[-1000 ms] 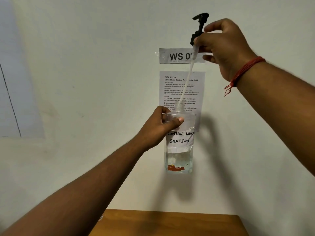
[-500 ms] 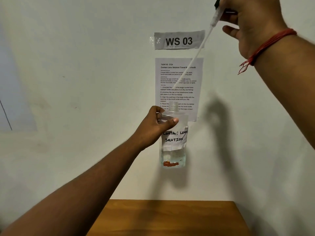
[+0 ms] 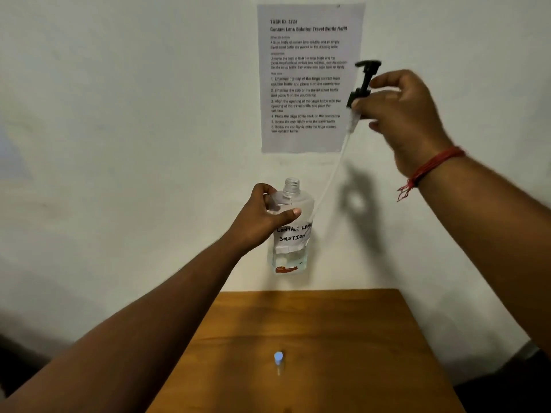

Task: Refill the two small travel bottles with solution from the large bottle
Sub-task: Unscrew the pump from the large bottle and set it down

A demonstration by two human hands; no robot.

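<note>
My left hand (image 3: pixel 264 214) grips the shoulder of the large clear bottle (image 3: pixel 290 234), held upright in the air in front of the wall. Its threaded neck is uncapped, a handwritten label reads "Contact lens solution", and a little clear liquid sits at the bottom. My right hand (image 3: pixel 408 123) pinches the black pump cap (image 3: pixel 363 81), lifted up and to the right of the bottle. The pump's thin white tube (image 3: pixel 331 177) hangs down slanting toward the bottle's right side, outside the neck. A small bottle with a pale blue top (image 3: pixel 278 360) stands on the table below.
A wooden table (image 3: pixel 343 338) stands against the white wall below my hands. An instruction sheet (image 3: pixel 307 79) is taped to the wall behind the pump. A red thread band is on my right wrist (image 3: pixel 429 169).
The pump's tube has come fully out of the large bottle's neck. My right hand moved the pump down and rightward. The view tilted down, bringing more table and the small bottle into sight.
</note>
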